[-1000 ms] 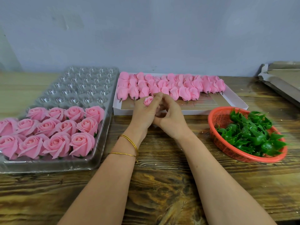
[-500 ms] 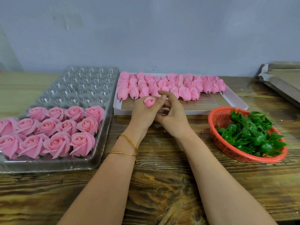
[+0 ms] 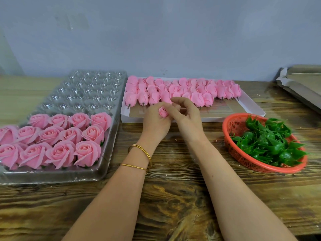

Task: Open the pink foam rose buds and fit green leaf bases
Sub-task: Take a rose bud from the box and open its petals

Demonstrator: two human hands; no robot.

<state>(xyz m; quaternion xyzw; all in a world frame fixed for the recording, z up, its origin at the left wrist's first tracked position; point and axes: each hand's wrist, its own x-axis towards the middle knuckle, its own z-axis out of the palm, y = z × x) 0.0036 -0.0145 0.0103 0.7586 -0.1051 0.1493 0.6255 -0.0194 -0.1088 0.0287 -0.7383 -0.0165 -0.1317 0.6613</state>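
left hand [image 3: 156,123] holds spiralled foam bud [image 3: 163,112]

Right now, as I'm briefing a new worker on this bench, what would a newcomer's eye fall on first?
The block of opened pink roses filling the near end of the clear tray on the left stands out first. At centre, the left hand holds one bud with the right hand close against it, in front of a white box of closed buds. On the right, a red basket holds green leaf bases.
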